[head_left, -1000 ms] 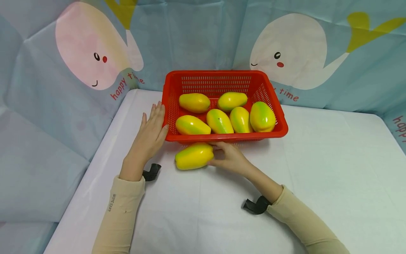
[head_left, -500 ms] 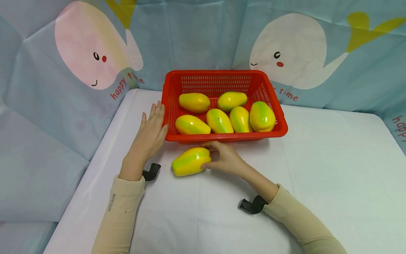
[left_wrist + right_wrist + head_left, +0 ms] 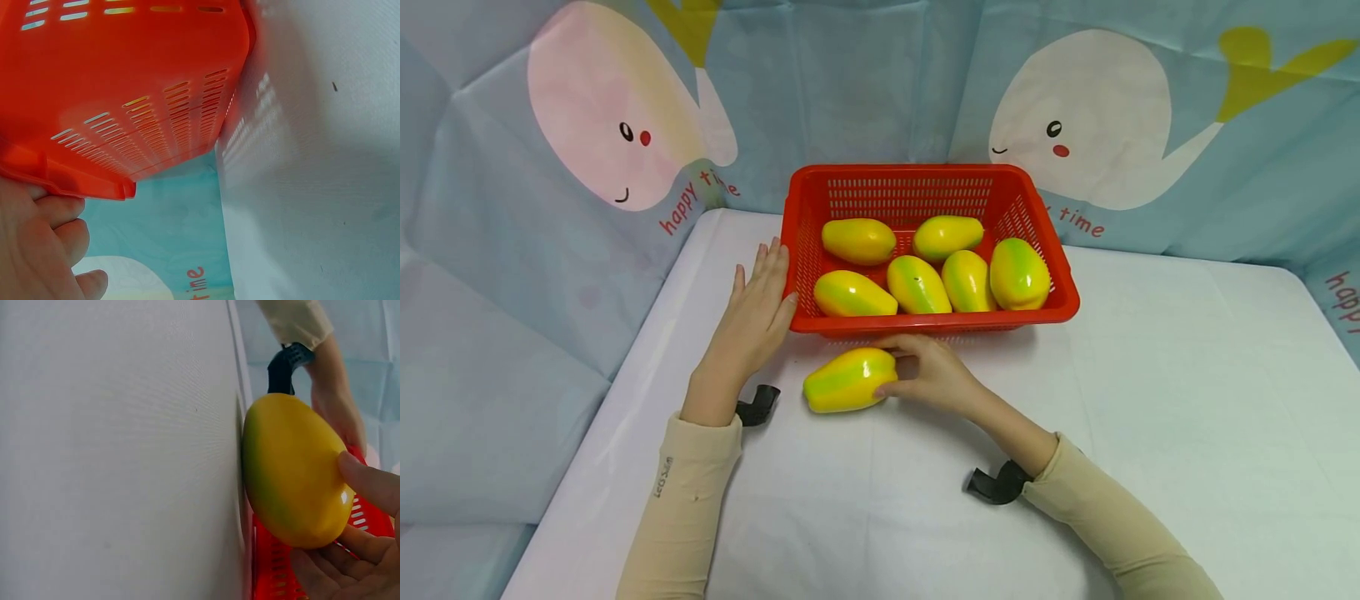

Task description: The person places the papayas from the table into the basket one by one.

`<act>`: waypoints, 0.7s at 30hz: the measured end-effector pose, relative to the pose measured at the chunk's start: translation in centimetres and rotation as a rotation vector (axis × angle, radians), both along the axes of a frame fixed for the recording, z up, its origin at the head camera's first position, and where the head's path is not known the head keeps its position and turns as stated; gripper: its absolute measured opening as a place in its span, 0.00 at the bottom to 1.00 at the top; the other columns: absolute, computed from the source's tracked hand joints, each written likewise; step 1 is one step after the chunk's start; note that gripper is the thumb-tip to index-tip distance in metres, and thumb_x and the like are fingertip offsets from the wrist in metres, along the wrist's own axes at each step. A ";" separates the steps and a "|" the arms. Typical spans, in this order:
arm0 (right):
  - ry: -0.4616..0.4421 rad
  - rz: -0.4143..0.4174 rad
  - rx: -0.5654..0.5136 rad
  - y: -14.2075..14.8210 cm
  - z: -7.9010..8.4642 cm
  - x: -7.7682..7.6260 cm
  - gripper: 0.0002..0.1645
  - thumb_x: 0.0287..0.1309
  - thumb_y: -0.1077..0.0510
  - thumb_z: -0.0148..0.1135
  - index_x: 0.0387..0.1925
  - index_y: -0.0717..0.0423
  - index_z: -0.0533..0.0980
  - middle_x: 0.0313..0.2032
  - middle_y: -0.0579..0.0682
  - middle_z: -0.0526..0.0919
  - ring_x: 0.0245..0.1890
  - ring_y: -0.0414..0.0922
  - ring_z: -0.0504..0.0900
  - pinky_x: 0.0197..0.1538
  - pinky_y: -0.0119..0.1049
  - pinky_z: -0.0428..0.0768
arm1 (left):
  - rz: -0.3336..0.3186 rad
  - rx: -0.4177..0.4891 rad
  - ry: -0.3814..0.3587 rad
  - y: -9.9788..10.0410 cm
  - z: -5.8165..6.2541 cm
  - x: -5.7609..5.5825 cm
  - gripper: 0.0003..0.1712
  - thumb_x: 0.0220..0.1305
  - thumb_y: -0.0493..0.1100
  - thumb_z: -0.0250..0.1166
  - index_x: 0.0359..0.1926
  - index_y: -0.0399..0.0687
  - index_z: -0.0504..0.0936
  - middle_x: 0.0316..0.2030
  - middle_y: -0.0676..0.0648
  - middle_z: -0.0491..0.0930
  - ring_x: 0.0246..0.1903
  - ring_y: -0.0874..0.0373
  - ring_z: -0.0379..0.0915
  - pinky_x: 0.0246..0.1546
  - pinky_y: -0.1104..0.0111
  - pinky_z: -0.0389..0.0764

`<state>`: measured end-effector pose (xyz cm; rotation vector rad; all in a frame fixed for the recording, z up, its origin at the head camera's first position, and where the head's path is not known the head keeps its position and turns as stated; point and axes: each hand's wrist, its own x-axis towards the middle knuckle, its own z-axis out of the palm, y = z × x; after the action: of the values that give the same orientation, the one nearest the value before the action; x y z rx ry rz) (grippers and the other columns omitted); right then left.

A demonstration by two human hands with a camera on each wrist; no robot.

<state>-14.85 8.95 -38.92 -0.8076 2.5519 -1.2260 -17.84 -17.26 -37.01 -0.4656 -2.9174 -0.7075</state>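
In the head view a yellow-green papaya [image 3: 850, 381] lies on its side at the white table, just in front of the red basket [image 3: 932, 323]. My right hand [image 3: 936, 372] holds its right end, thumb on the near side and fingers on the far side. The right wrist view shows the thumb pressed on the papaya [image 3: 294, 469] and the other fingers curled at its end. My left hand [image 3: 752, 317], fingers straight, rests against the basket's left rim. From the left wrist, the fingertips show beside the rim of the basket [image 3: 125, 75].
Several more papayas lie inside the basket, one papaya [image 3: 1020, 275] at its right end. A blue cloth [image 3: 865, 83] with whale prints hangs behind the white table [image 3: 1187, 400]. Black wrist mounts [image 3: 998, 483] stick out from both wrists.
The right hand has brought the papaya slightly left and nearer to me, turning it so a green stripe faces up. Over the last half second it hardly moves. The left hand stays put.
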 end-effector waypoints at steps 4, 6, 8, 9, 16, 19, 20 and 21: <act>0.030 0.035 0.043 -0.1 0.1 0.0 0.36 0.42 0.52 0.76 0.54 0.58 0.76 0.50 0.49 0.81 0.48 0.45 0.78 0.55 0.43 0.73 | -0.004 0.004 -0.003 0.0 0.0 0.0 0.37 0.71 0.47 0.43 0.73 0.38 0.40 0.73 0.43 0.38 0.72 0.52 0.27 0.68 0.50 0.31; 0.048 0.042 0.060 -0.1 0.1 0.0 0.36 0.41 0.52 0.77 0.54 0.57 0.76 0.50 0.49 0.81 0.48 0.45 0.77 0.56 0.44 0.71 | -0.006 0.004 -0.002 0.0 0.1 0.0 0.37 0.71 0.47 0.43 0.73 0.38 0.40 0.73 0.43 0.38 0.72 0.52 0.27 0.68 0.50 0.31; 0.063 0.041 0.063 -0.2 0.0 0.1 0.35 0.40 0.52 0.77 0.53 0.56 0.77 0.49 0.48 0.81 0.48 0.45 0.77 0.56 0.46 0.70 | -0.006 0.005 -0.002 0.0 0.1 0.0 0.37 0.71 0.47 0.43 0.73 0.38 0.40 0.73 0.43 0.38 0.72 0.52 0.27 0.68 0.50 0.31; 0.070 0.039 0.063 -0.2 0.0 0.2 0.35 0.40 0.52 0.77 0.53 0.56 0.78 0.48 0.48 0.82 0.48 0.45 0.77 0.55 0.47 0.70 | -0.006 0.005 -0.001 0.0 0.1 0.0 0.37 0.71 0.47 0.43 0.73 0.38 0.40 0.73 0.43 0.38 0.72 0.52 0.27 0.68 0.50 0.31; 0.103 0.037 0.042 0.0 0.2 0.5 0.35 0.39 0.52 0.78 0.52 0.56 0.78 0.47 0.48 0.82 0.47 0.44 0.77 0.55 0.47 0.70 | -0.004 0.012 0.002 -0.1 0.0 0.0 0.37 0.71 0.46 0.44 0.73 0.38 0.41 0.73 0.43 0.38 0.72 0.52 0.27 0.68 0.50 0.31; 0.115 0.036 0.031 0.3 0.2 0.6 0.35 0.38 0.52 0.78 0.52 0.55 0.78 0.48 0.48 0.80 0.47 0.43 0.77 0.55 0.45 0.71 | -0.006 0.011 0.005 0.0 0.0 0.0 0.37 0.71 0.46 0.44 0.73 0.38 0.41 0.73 0.42 0.38 0.72 0.52 0.28 0.68 0.49 0.31; 0.113 0.035 0.028 0.4 0.3 0.7 0.35 0.38 0.52 0.78 0.52 0.55 0.78 0.48 0.48 0.80 0.47 0.43 0.77 0.55 0.44 0.72 | -0.007 0.012 0.005 0.0 0.0 0.0 0.37 0.71 0.46 0.44 0.73 0.38 0.41 0.73 0.42 0.38 0.72 0.52 0.28 0.68 0.50 0.31; 0.111 0.032 0.025 0.5 0.4 0.8 0.35 0.38 0.51 0.78 0.52 0.54 0.78 0.48 0.47 0.80 0.47 0.42 0.77 0.55 0.44 0.72 | -0.008 0.011 0.006 0.0 0.0 0.0 0.37 0.71 0.46 0.44 0.73 0.38 0.41 0.73 0.43 0.38 0.72 0.52 0.28 0.68 0.49 0.31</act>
<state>-14.06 9.48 -38.52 -0.9325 2.6242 -1.1688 -17.85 -17.29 -37.04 -0.4769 -2.9065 -0.7218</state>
